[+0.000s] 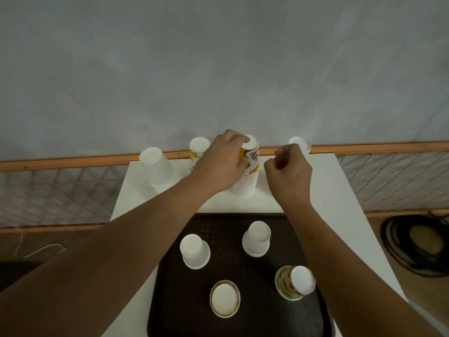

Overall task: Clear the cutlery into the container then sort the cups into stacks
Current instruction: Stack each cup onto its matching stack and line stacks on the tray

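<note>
Gripping printed cup stack with left hand, right hand curled empty beside it, print unreadable

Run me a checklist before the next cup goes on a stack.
1. Grip on stack: left hand holds the printed stack. ok
2. Stack stance: it stands on the table, with no lean that I can see. ok
3. Free hand: right hand has curled fingers, nothing seen in them. ok
4. Next pick: printed cup at the near right of the tray stands upside down, nothing over it. ok
5. Tray emptied: four cups sit on it, all upside down. not ok
6. Cutlery in container: neither is in view. cannot tell
</note>
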Action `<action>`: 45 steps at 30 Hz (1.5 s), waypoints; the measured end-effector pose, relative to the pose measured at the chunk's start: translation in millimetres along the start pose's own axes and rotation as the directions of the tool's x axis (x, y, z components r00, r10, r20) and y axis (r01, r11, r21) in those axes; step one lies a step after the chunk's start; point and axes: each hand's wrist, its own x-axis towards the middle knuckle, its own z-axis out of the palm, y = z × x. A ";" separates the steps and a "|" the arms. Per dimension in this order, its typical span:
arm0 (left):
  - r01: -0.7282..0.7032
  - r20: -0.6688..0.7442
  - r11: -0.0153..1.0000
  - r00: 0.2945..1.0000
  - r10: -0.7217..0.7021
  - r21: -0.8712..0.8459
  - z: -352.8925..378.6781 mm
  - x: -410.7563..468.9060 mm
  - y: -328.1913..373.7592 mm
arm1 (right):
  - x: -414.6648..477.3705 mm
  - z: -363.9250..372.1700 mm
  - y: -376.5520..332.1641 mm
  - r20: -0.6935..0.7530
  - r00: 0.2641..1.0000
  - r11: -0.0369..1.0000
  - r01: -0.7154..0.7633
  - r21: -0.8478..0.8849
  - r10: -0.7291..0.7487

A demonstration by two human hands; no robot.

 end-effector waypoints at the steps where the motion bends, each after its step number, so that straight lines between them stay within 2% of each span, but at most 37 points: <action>1: 0.021 0.019 1.000 1.000 -0.021 0.023 5.2 4.8 0.1 | 1.9 2.5 7.8 0.095 0.993 0.997 -0.069 -0.021 0.070; 3: 0.067 0.040 0.997 0.997 -0.068 0.025 13.4 12.9 -1.9 | 5.7 15.1 23.7 0.289 0.940 0.983 -0.168 -0.079 0.184; 5: 0.114 0.056 0.993 0.992 -0.114 -0.005 18.7 18.0 -3.9 | 10.1 31.8 37.6 0.399 0.876 0.962 -0.227 -0.153 0.270; 8: 0.147 0.043 0.989 0.988 -0.146 -0.017 23.3 21.7 -7.6 | 19.0 55.6 57.0 0.448 0.812 0.926 -0.306 -0.220 0.375; 11: 0.146 0.018 0.989 0.989 -0.146 -0.033 27.3 23.2 -13.8 | 27.4 76.1 77.1 0.453 0.785 0.906 -0.352 -0.235 0.423; 20: 0.146 0.013 0.984 0.989 -0.146 -0.098 34.8 23.2 -15.1 | 39.8 108.1 103.8 0.409 0.840 0.933 -0.299 -0.200 0.356; 28: 0.220 0.041 0.936 0.975 -0.217 -0.274 39.6 6.5 -9.1 | 27.7 96.8 94.1 0.387 0.879 0.953 -0.202 -0.227 0.279; 38: 0.189 -0.064 0.933 0.974 -0.219 -0.306 -10.1 -1.6 18.7 | 15.4 66.2 57.3 0.393 0.902 0.977 -0.117 -0.178 0.180; 45: 0.182 -0.151 0.904 0.955 -0.257 -0.386 -53.3 -31.8 45.4 | -28.4 27.5 19.5 0.333 0.938 0.995 -0.096 -0.010 0.094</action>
